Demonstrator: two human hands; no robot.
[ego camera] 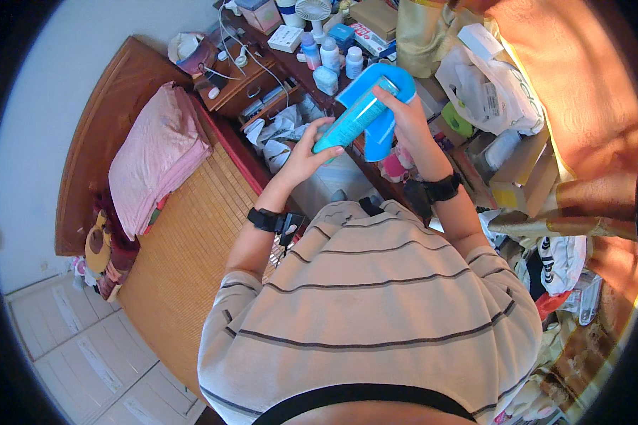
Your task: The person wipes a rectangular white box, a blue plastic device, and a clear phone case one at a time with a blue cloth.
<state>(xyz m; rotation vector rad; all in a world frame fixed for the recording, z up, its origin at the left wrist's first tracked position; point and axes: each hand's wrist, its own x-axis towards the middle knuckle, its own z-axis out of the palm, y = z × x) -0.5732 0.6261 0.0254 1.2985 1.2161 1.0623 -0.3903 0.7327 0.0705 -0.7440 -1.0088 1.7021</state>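
Observation:
A turquoise cylindrical can point(352, 120) with printed writing lies tilted between my hands, above the edge of the dark wooden desk. My left hand point(305, 151) grips its lower-left end, thumb along the near side and fingers behind it. At the upper-right end, my right hand point(408, 118) holds a folded bright-blue cloth point(380, 142), its thumb resting on the can. The cloth wraps behind and around that end and hangs down below it. My right fingers are mostly hidden behind the cloth. Each wrist wears a black strap.
Several bottles point(329, 54), boxes and a small white fan point(313, 10) crowd the desk point(297, 68). A bedside cabinet point(252, 87) and a bed with a woven mat point(191, 228) stand left. Plastic bags point(489, 90), cartons point(526, 175) and an orange-gold curtain point(579, 69) fill the right.

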